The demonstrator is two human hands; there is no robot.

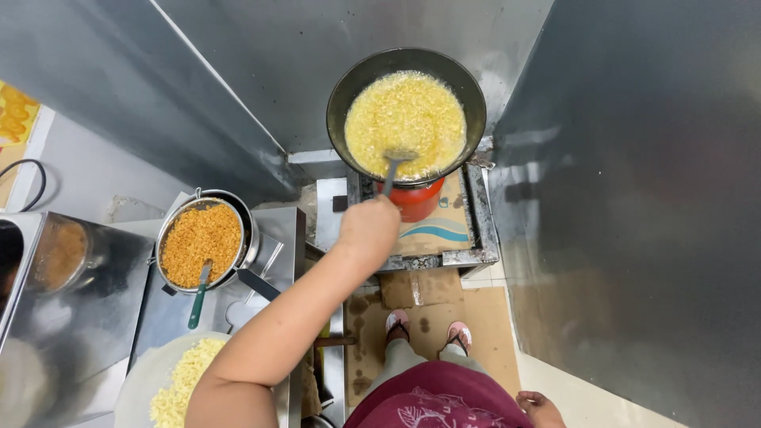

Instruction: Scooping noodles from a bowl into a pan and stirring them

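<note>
Left hand (369,228) is clenched round the handle of a slotted ladle (394,164), its head dipped in the black wok (346,95) on the gas burner (456,238); right hand (542,408) hangs loose by the hip, holding nothing. Stirring looks to be the step in hand, calling next for steady sweeps. Pale yellow frying pieces (406,123) bubble in oil, filling the wok.
</note>
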